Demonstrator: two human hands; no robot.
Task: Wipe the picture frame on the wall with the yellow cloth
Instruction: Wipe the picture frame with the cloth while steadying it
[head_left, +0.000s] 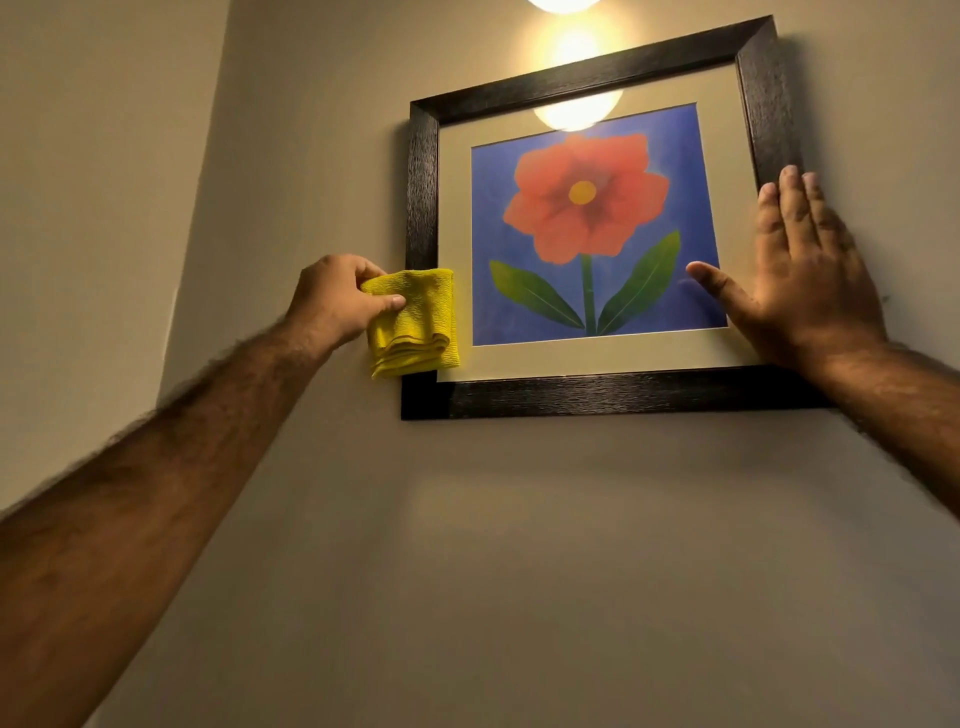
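Two bare forearms reach up toward the wall, and here's the left hand (337, 299) pinching a folded yellow cloth (413, 322) between thumb and fingers, the layers bunched into a thick pad, presumably so there is something firm to push with. The cloth sits right on the lower stretch of the left side of the picture frame (422, 182), covering the dark wood there and lapping onto the pale border inside it. Over on the other side, the right hand (800, 280) is spread wide and flat, holding nothing, fingers up along the right side of the frame and thumb stretched out over the glass near the corner of the print. That looks like a bracing hand to me, keeping the thing from swinging on its hook while the other one rubs. The frame hangs on the beige wall (519, 545), and the print is a red flower (587, 195) with green leaves on blue. Up above it a lamp (563, 4) glows, and its glare bounces off the top of the glass.
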